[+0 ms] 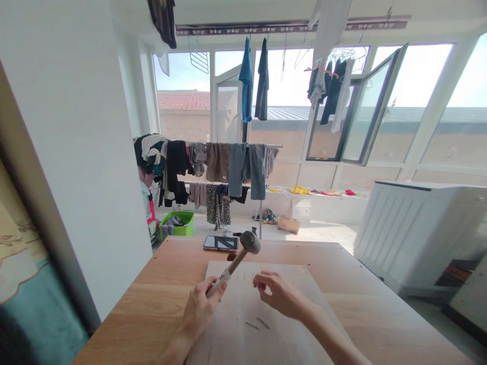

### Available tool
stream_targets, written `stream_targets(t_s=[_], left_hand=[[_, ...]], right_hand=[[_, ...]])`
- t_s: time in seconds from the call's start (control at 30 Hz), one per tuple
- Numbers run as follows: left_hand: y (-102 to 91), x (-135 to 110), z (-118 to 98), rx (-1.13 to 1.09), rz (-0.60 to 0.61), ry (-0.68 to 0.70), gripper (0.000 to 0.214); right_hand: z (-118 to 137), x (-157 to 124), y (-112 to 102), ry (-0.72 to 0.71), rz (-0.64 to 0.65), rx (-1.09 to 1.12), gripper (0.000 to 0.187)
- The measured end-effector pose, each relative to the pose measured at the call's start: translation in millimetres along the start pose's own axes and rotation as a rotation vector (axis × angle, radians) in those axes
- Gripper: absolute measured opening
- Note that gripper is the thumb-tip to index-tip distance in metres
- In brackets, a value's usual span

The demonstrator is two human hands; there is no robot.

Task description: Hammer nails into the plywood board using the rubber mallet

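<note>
My left hand [203, 304] is wrapped around the handle of a rubber mallet [250, 243], its grey head raised over the far part of a pale board [281, 332]. Several thin nails [244, 277] stand upright in a row on that board. Closed in a pinch, my right hand [279, 293] has its fingertips at the row's right end, around what looks like a nail [253, 277], partly hidden. Nearer to me, two loose nails lie flat on the board, a left one [251, 325] and a right one [263, 322].
The board lies on a wooden table [152, 299]. A phone [221, 243] rests near the table's far edge, with a small brown object [232, 257] beside it. Beyond stand a laundry rack [243, 147], a green basket [186, 218] and a white ribbed cabinet [399, 228].
</note>
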State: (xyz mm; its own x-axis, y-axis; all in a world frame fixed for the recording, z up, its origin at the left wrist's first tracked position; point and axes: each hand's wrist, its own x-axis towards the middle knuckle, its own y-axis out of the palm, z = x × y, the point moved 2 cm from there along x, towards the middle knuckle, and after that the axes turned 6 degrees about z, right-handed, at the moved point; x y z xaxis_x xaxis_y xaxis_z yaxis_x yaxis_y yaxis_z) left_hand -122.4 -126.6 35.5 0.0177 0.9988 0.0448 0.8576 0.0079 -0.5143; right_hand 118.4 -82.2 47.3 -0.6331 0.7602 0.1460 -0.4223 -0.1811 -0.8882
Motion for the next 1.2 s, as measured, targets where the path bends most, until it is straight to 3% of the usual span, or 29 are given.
stream_targets(t_s=[0.1, 0.23, 0.83, 1.2], left_hand=[[-3.2, 4, 5, -0.154, 0.032, -0.018, 0.061], [-8.8, 6, 9, -0.247, 0.037, -0.041, 0.063], [-9.4, -1, 4, -0.094, 0.036, -0.016, 0.062], [-13.6, 3, 8, -0.250, 0.084, -0.061, 0.061]], right_hand=[[-33, -2, 1, 0.186, -0.194, 0.229, 0.013], [-59, -7, 3, 0.336, -0.282, 0.262, 0.019], [-66, -11, 2, 0.338, -0.297, 0.163, 0.020], [-62, -13, 3, 0.290, -0.289, 0.127, 0.014]])
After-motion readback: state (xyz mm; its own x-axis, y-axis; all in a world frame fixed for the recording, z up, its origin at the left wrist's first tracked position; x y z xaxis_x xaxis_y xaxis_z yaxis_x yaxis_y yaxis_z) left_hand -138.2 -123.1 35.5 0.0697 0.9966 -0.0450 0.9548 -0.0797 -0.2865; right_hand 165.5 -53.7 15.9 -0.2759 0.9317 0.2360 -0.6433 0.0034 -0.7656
